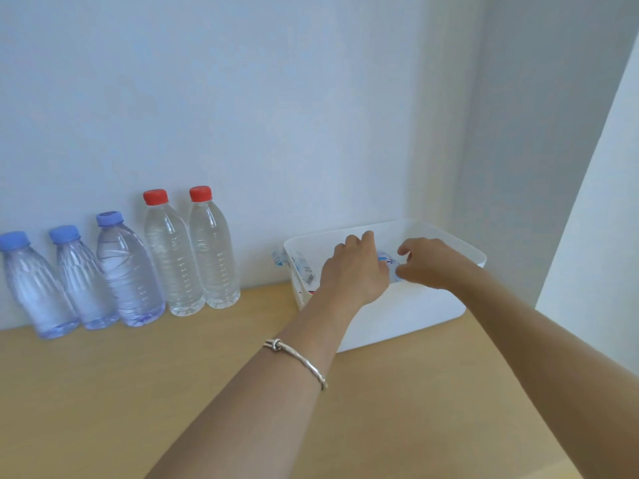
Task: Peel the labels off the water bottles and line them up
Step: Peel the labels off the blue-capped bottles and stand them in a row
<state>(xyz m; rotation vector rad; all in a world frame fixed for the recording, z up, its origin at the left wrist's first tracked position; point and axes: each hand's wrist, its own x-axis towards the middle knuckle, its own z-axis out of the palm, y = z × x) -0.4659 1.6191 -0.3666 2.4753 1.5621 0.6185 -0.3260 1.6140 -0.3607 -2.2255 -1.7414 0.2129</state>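
Nearest is the smooth wooden table, then a thin metal bracelet on the left forearm. Both hands reach over the white plastic bin. The left hand curls on one end of a crinkly printed label, and the right hand pinches the other. Best to release it low inside, so the light film can't flutter out. Far left, five bare, ribbed, clear bottles stand lined up along the wall.
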